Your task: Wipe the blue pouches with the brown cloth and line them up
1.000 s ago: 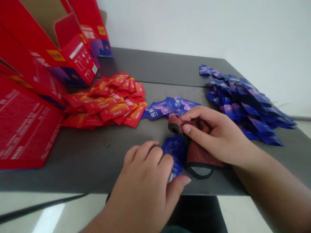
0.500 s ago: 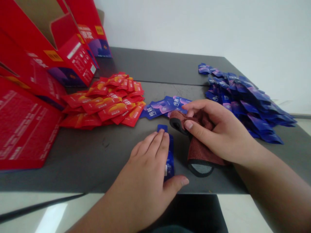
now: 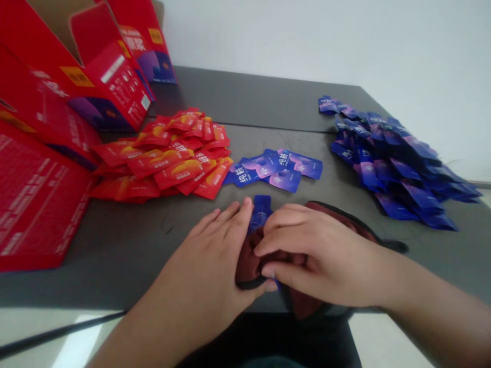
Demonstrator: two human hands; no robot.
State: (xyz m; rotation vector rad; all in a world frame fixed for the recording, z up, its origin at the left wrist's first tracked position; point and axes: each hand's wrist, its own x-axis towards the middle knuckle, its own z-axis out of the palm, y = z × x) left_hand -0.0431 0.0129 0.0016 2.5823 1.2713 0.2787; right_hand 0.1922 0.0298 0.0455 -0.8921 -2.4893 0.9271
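A blue sachet [image 3: 261,208] lies flat near the front of the table, its back side up and its lower part covered. My left hand [image 3: 215,260] lies along the sachet's left edge, fingers stretched out and thumb near its bottom. My right hand [image 3: 318,250] is closed on a brown cloth [image 3: 249,263] with black edging. The bunched cloth is pressed over the sachet, and the rest of it spreads under and beyond my wrist. Behind my hands, several blue sachets [image 3: 278,166] overlap face up.
To the left is a heap of red sachets [image 3: 180,158], beside red cardboard boxes [image 3: 115,87], one with its flap raised. At the right spreads a large pile of blue sachets [image 3: 399,163]. A white wall [image 3: 268,36] stands behind the grey table [image 3: 184,235].
My right hand has come left and down, bringing the cloth onto the sachet. My left hand has shifted slightly left, uncovering the sachet's top. The view has shifted slightly.
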